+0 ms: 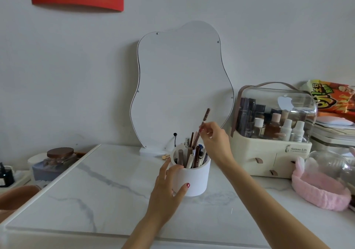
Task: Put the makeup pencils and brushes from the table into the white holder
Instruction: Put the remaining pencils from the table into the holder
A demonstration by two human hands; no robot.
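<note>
The white holder [196, 179] is a round cup standing on the marble table [96, 196], in front of the mirror. Several makeup pencils and brushes [192, 156] stand upright inside it. My left hand [169, 191] wraps around the holder's left side, thumb on its front. My right hand [215, 139] hovers just above the holder's right rim and pinches a long brown makeup pencil [205, 118] that points up and slightly right, its lower end reaching down into the holder.
A wavy white mirror [182, 87] leans on the wall behind the holder. A cream cosmetics case with clear lid [272, 131] stands to the right, a pink headband [318, 191] in front of it. A lidded glass jar [59, 157] sits at left.
</note>
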